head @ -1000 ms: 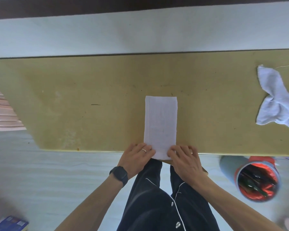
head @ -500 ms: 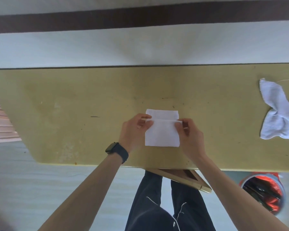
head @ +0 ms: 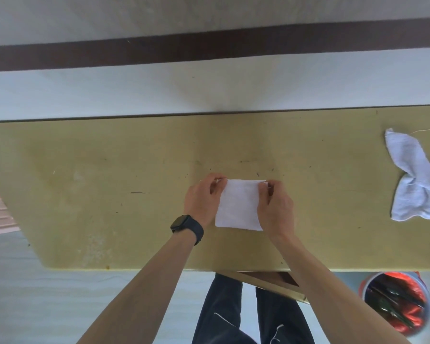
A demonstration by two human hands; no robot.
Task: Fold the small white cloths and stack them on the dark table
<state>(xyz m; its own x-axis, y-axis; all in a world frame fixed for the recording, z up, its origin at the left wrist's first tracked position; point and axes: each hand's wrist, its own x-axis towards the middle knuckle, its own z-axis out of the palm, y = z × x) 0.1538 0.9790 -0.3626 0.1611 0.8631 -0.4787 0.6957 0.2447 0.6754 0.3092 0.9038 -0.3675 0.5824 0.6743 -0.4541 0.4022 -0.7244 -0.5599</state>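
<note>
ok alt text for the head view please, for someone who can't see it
Seen from above, a person's left hand and right hand pinch the far corners of a folded white cloth lying on an olive table. A crumpled white cloth lies at the table's right end.

I see folded cloth (head: pixel 238 207) flat at ctr of counter (head: pixel 109 194), btwn the hands: left hand (head: pixel 202 199) on its left edge, right hand (head: pixel 276 207) on its right. 2nd cloth (head: pixel 417 184) lies far right on counter, well apart. Bin (head: pixel 395 301) on floor, below near-right edge.
</note>
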